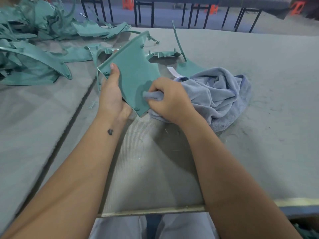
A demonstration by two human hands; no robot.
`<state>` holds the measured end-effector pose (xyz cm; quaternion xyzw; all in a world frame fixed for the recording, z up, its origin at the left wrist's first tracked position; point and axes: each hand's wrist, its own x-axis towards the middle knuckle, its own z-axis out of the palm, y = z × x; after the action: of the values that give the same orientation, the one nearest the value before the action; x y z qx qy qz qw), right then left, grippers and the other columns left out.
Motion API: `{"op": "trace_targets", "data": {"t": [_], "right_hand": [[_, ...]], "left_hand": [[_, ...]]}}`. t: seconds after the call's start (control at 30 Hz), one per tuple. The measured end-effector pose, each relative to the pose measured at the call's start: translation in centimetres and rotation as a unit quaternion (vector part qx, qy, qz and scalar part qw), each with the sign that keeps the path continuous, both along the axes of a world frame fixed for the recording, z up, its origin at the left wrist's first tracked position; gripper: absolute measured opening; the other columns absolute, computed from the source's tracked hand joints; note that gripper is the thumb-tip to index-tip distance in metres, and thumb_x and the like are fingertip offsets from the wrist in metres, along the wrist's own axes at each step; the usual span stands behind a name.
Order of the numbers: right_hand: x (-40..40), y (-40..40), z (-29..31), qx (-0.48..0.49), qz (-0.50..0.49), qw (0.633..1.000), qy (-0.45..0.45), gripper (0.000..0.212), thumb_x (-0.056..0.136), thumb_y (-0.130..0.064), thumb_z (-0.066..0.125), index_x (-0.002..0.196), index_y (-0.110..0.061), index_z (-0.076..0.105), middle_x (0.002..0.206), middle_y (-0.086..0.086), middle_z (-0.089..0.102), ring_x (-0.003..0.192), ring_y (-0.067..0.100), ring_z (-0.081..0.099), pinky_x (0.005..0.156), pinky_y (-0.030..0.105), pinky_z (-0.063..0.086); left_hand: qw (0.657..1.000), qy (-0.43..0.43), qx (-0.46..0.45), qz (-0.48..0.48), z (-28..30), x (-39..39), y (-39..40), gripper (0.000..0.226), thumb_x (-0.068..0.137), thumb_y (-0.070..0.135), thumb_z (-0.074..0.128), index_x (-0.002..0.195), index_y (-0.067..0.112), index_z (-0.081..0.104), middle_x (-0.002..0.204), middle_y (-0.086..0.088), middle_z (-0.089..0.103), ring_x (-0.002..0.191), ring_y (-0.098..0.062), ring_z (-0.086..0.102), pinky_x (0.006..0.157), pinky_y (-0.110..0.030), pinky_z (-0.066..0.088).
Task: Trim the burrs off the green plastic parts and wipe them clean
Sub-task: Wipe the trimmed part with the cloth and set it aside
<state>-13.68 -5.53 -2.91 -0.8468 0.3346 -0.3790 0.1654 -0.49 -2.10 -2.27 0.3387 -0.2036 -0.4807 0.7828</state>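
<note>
Above the table [259, 152], just in front of your chest, you hold one green part [134, 73] tilted up off the surface. From the head view, your left hand [112, 99] grips the part's near-left edge, thumb lying flat on its face and the other fingers hidden behind it. Your right hand [170, 99] is closed around a bunched fold of the cloth [215, 94], and that fold presses against the part's lower right face. The rest of the cloth trails from the part down onto the table, to the right of it.

The part's long axis runs from its near corner, between your two hands, up and away to a narrow tip at the far right. So the unwiped stretch lies mostly beyond your right hand, along that axis, and I judge the next stroke should travel away from you toward the tip while the left hand steadies the near edge. The right hand is the nearer one for that stroke.

Beyond the part lie two more green pieces [165, 55] on the table. Left of the part, a heap of green parts [34, 31] sprawls well apart from your hands. No trimming tool shows.
</note>
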Motion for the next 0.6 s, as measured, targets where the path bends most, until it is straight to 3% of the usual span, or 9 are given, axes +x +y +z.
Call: {"op": "trace_targets", "data": {"t": [0.13, 0.2, 0.3, 0.37, 0.43, 0.5, 0.6], "right_hand": [[-0.6, -0.9, 0.2, 0.023, -0.095, 0.994, -0.046, 0.029, 0.081, -0.009, 0.054, 0.064, -0.024, 0.036, 0.063, -0.011, 0.038, 0.062, 0.012, 0.040, 0.058, 0.028, 0.033], [-1.0, -1.1, 0.4, 0.050, -0.173, 0.976, -0.119, 0.024, 0.081, -0.014, 0.054, 0.067, -0.024, 0.038, 0.060, -0.011, 0.039, 0.057, 0.005, 0.039, 0.054, 0.020, 0.031], [-2.0, -1.7, 1.1, 0.094, -0.293, 0.896, -0.321, 0.015, 0.084, -0.011, 0.056, 0.077, -0.018, 0.045, 0.065, -0.013, 0.046, 0.059, -0.008, 0.048, 0.057, 0.008, 0.036], [-2.8, -1.8, 1.7, 0.069, -0.316, 0.863, -0.390, 0.011, 0.085, -0.009, 0.056, 0.081, -0.016, 0.047, 0.075, -0.006, 0.052, 0.064, -0.005, 0.048, 0.061, 0.010, 0.038], [-3.0, -1.1, 2.1, -0.024, -0.304, 0.869, -0.388, 0.007, 0.084, -0.006, 0.057, 0.087, -0.012, 0.054, 0.086, 0.004, 0.055, 0.071, -0.004, 0.047, 0.066, 0.009, 0.038], [-2.2, -0.5, 2.2, -0.110, -0.261, 0.889, -0.360, 0.010, 0.082, -0.002, 0.059, 0.092, -0.004, 0.061, 0.090, 0.010, 0.057, 0.073, -0.006, 0.047, 0.069, 0.004, 0.036], [0.0, 0.2, 1.8, -0.105, -0.177, 0.933, -0.295, 0.010, 0.082, 0.001, 0.064, 0.090, -0.004, 0.064, 0.087, 0.008, 0.057, 0.068, -0.001, 0.045, 0.069, 0.004, 0.037]], "left_hand": [[1.000, -0.012, 0.018, -0.013, -0.1, 0.6, 0.1, 0.048, 0.104, 0.039, 0.035, 0.134, 0.006, 0.053, 0.124, -0.014, 0.066, 0.112, -0.031, 0.065, 0.096, -0.051, 0.051], [0.999, -0.027, 0.017, -0.015, 0.1, 0.9, 0.3, 0.046, 0.104, 0.037, 0.037, 0.135, 0.007, 0.053, 0.125, -0.013, 0.065, 0.113, -0.029, 0.065, 0.096, -0.049, 0.052], [0.998, -0.061, 0.022, 0.009, 0.2, 0.9, 0.5, 0.039, 0.103, 0.029, 0.045, 0.132, 0.005, 0.053, 0.122, -0.011, 0.067, 0.107, -0.027, 0.068, 0.083, -0.044, 0.058], [0.994, -0.096, 0.032, 0.027, 0.3, 0.5, 0.7, 0.026, 0.101, 0.026, 0.051, 0.119, 0.009, 0.059, 0.106, -0.004, 0.074, 0.095, -0.021, 0.072, 0.070, -0.037, 0.059], [0.986, -0.161, 0.042, 0.034, 0.4, -0.3, 0.8, 0.010, 0.099, 0.026, 0.054, 0.103, 0.018, 0.060, 0.089, 0.007, 0.076, 0.084, -0.014, 0.073, 0.063, -0.032, 0.058], [0.979, -0.202, 0.023, 0.007, 0.4, -1.5, 1.1, 0.011, 0.101, 0.027, 0.051, 0.099, 0.023, 0.061, 0.085, 0.008, 0.076, 0.080, -0.013, 0.073, 0.061, -0.030, 0.057], [0.973, -0.221, -0.017, -0.058, 0.3, -2.8, 1.0, 0.026, 0.103, 0.029, 0.040, 0.105, 0.014, 0.062, 0.088, 0.000, 0.076, 0.082, -0.017, 0.073, 0.067, -0.031, 0.059]]}}
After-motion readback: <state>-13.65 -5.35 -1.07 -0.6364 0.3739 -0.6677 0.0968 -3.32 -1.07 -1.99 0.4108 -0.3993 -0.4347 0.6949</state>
